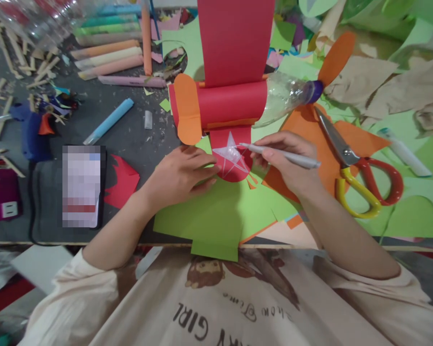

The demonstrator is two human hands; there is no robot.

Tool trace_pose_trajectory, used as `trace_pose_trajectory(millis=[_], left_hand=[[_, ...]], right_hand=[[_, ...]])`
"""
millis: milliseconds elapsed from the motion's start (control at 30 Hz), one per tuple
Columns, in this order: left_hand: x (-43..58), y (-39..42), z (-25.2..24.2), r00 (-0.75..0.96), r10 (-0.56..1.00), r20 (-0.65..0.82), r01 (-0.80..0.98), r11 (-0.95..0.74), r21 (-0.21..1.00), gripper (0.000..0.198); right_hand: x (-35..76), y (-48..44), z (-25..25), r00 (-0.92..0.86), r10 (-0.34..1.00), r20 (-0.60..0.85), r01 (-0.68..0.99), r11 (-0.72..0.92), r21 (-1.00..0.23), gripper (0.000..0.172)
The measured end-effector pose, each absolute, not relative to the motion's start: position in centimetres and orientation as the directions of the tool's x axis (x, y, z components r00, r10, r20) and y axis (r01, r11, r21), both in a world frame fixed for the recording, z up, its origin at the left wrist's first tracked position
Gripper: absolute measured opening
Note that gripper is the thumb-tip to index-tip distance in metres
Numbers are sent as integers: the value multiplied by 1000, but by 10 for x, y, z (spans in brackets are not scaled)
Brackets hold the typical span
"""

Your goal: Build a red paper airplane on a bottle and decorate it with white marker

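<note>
A model plane made from a plastic bottle wrapped in red paper lies across the middle. It has an orange paper tail and an orange propeller blade by its purple cap. On the lower red wing a star is outlined in white and partly filled in. My right hand grips a silvery-white marker pen, its tip at the star. My left hand lies with its fingers stretched out at the wing's left edge, holding nothing.
Red-and-yellow-handled scissors lie open on orange paper at right. Left are a phone, a blue glue gun, a light blue marker and a red paper scrap. Green sheets reach over the table's front edge.
</note>
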State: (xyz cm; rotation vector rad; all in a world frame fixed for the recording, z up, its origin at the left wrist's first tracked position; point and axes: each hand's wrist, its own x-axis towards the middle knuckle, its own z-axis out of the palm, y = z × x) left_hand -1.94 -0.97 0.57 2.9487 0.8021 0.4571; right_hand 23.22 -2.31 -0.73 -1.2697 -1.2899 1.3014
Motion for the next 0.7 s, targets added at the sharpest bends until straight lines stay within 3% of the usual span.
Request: trace_pose_trajectory(millis=[467,700], left_hand=[[-17,-8,3,817,439,375,418,-898,140,22],[-18,-10,3,819,498,284,461,-867,188,27]], right_hand=[[217,-34,-4,-206,970,-124,261,-68,-963,18],[216,-34,-5,-194,975,-112,295,-51,-954,12]])
